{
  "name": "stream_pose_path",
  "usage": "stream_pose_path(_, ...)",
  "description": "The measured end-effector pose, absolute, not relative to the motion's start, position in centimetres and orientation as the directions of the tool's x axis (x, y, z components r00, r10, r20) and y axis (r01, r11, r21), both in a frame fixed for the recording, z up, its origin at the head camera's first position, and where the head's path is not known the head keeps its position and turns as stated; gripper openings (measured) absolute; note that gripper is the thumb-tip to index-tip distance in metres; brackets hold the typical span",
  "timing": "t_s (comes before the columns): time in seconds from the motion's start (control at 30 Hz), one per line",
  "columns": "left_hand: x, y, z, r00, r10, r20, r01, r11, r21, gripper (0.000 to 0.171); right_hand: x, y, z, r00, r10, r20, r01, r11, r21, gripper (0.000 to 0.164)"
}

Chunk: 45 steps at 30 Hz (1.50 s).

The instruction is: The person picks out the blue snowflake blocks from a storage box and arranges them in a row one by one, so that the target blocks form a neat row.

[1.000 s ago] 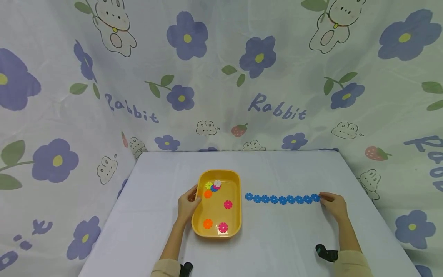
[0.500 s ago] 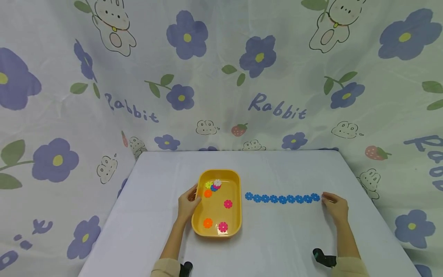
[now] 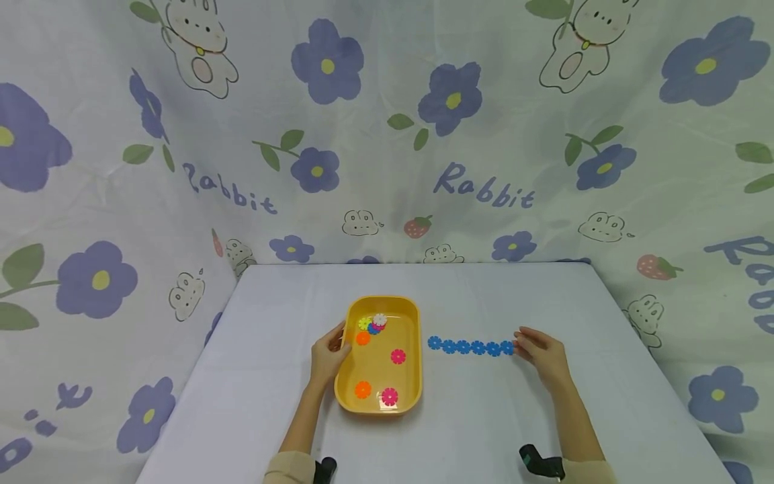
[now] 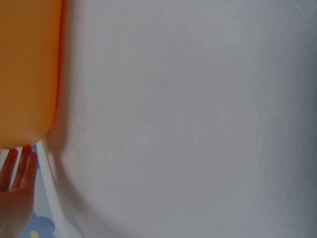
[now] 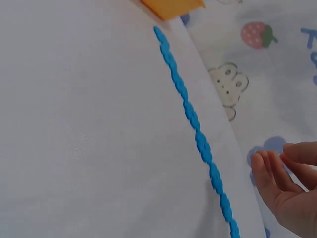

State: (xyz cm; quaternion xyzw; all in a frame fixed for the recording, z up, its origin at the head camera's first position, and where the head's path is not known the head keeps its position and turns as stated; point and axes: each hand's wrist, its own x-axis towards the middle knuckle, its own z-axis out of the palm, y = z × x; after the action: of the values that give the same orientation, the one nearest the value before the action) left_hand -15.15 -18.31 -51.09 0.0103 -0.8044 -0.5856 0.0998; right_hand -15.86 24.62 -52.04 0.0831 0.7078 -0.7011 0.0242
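My left hand (image 3: 327,357) grips the left side of a yellow plastic tray (image 3: 341,396), thumb at its rim. In the left wrist view the fingers (image 4: 28,171) reach the end of the tray (image 4: 27,74). Flower-shaped plastic pieces lie inside: orange (image 3: 363,390), pink (image 3: 398,357), and a small cluster with a white one (image 3: 379,320) on top. A row of blue flower pieces (image 3: 463,347), linked end to end, lies on the table right of the tray. My right hand (image 3: 547,356) hovers over the row's right part, hiding it, fingers loosely bent around nothing.
White cloth covers the table (image 3: 471,430). A curtain (image 3: 387,161) printed with rabbits and flowers hangs behind and at both sides. Dark wrist cameras (image 3: 541,464) sit by both sleeves.
My right hand has left the right end of the blue row and moved left above it, covering its last pieces. My left hand and the tray have stayed still.
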Motion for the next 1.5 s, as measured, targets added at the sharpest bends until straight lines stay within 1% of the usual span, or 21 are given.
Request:
stream_pose_path(0.1, -15.2, -18.3, -51.2, -0.980, -0.132, 0.149, 0.102, 0.313, 0.944, 0.047, -15.7, 22.6, -51.6, -0.989, 0.018, -0.149, 0.149, -0.003, -0.989, 0.052)
stream_pose_path(0.23, -15.2, -18.3, -51.2, -0.981, -0.133, 0.142, 0.095, 0.313, 0.945, 0.047, -15.7, 20.0, -51.2, -0.989, -0.028, -0.146, 0.146, 0.004, -0.989, 0.049)
stream_pose_path(0.37, -15.4, -18.5, -51.7, -0.980, -0.130, 0.147, 0.102, 0.301, 0.948, 0.047, -15.8, 17.8, -50.8, -0.988, -0.068, -0.136, 0.137, -0.018, -0.990, 0.047)
stream_pose_path(0.6, -16.6, -19.2, -54.6, -0.978, -0.156, 0.142, 0.089, 0.307, 0.948, 0.048, -16.1, 14.7, -50.3, -0.982, -0.121, -0.145, 0.153, -0.057, -0.987, 0.045)
stream_pose_path(0.7, -16.7, -19.2, -54.9, -0.974, -0.163, 0.160, 0.103, 0.312, 0.944, 0.049, -16.1, 13.4, -50.3, -0.980, -0.136, -0.146, 0.155, -0.061, -0.986, 0.045)
stream_pose_path(0.83, -16.7, -19.2, -55.0, -0.969, -0.167, 0.184, 0.124, 0.317, 0.940, 0.048, -16.3, 11.7, -50.3, -0.981, -0.159, -0.114, 0.125, -0.060, -0.990, 0.042)
stream_pose_path(1.03, -16.7, -19.3, -55.0, -0.968, -0.171, 0.184, 0.120, 0.331, 0.936, 0.048, -16.3, 8.7, -49.8, -0.971, -0.218, -0.093, 0.109, -0.064, -0.992, 0.043)
stream_pose_path(1.33, -16.6, -19.3, -55.1, -0.969, -0.170, 0.179, 0.116, 0.329, 0.937, 0.049, -16.2, 4.5, -49.8, -0.950, -0.300, -0.089, 0.094, -0.003, -0.996, 0.042)
stream_pose_path(1.5, -16.6, -19.2, -55.1, -0.969, -0.164, 0.185, 0.122, 0.337, 0.934, 0.049, -16.4, 2.8, -50.2, -0.948, -0.297, -0.117, 0.111, 0.038, -0.993, 0.044)
